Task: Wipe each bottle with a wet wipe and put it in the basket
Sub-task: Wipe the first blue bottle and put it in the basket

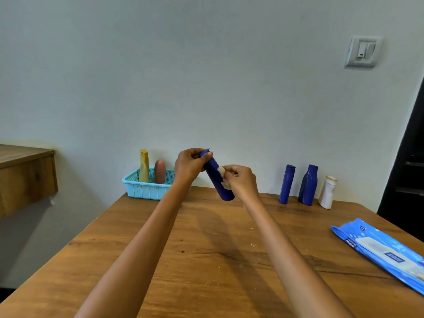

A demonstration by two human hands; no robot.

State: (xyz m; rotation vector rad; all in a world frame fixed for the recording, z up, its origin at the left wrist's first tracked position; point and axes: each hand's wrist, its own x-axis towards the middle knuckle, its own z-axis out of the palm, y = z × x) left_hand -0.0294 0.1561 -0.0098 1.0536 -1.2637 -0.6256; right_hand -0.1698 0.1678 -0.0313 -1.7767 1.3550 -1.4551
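My left hand [189, 165] grips the top end of a dark blue bottle [215, 180], held tilted in the air above the far part of the table. My right hand [241, 181] pinches a white wet wipe [223, 177] against the bottle's side. A light blue basket [146, 188] at the table's far left holds a yellow bottle [144, 166] and a brown bottle [160, 172], both upright. Two more dark blue bottles [286, 184] [308, 185] and a white bottle [327, 192] stand at the far right.
A blue pack of wet wipes [380, 251] lies near the table's right edge. The wooden table [206, 249] ends at the wall behind the bottles. A wooden shelf [25, 175] juts out at the left. A dark door frame [408, 168] stands at the right.
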